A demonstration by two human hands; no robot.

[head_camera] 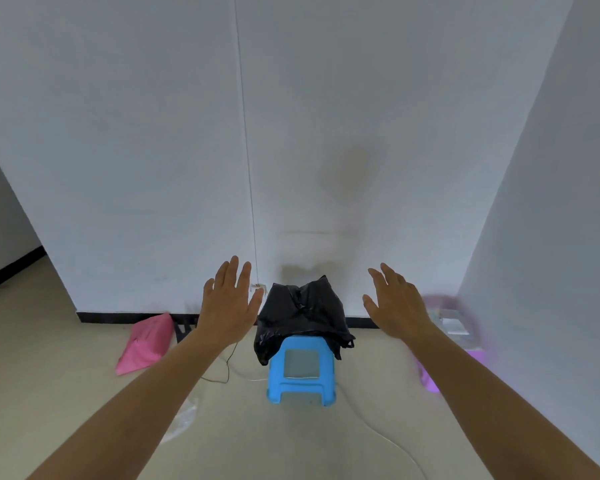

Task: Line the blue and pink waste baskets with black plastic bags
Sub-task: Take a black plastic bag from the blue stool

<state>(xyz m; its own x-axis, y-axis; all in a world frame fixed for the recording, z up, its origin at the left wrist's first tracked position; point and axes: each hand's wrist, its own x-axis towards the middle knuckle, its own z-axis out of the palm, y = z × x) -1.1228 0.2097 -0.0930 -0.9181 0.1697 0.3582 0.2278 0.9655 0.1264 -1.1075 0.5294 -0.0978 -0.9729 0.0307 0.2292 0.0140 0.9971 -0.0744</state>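
A crumpled black plastic bag (302, 313) lies over the far part of a small blue plastic stool (302, 370) on the floor by the wall. My left hand (227, 304) is raised just left of the bag, palm down, fingers spread, holding nothing. My right hand (395, 303) is raised to the bag's right, also empty with fingers apart. Behind my right forearm at the right wall is a blurred pink-purple object (456, 327) with something clear in it; I cannot tell what it is. No blue basket is in view.
A pink bag or cushion (146, 342) leans on the floor by the black skirting at left. Thin cables (229, 368) run across the floor near the stool, and clear plastic (184, 419) lies under my left forearm. White walls close in ahead and right.
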